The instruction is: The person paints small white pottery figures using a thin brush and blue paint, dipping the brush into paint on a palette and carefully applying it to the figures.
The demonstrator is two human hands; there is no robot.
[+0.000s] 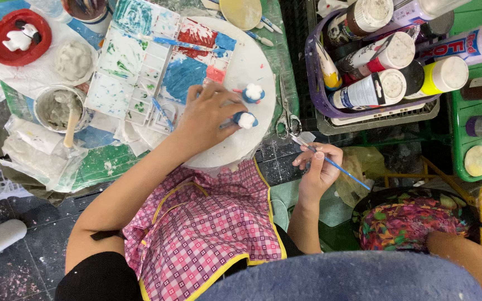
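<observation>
L hand (pixel 205 120) rests on white round board (pixel 252 72), fingers curled onto lower of two small blue-white figurines (pixel 246 120); other figurine (pixel 253 93) just beyond; R hand (pixel 316 167) pinches thin brush (pixel 330 163), off board to the right, nearer the viewer; brush axis runs upper-left/lower-right, bristle end toward figurines; L hand is closer.

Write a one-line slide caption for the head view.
Left hand steadies a small blue-and-white figurine on a round white board while the right hand holds a blue-handled paintbrush beside it.
</observation>
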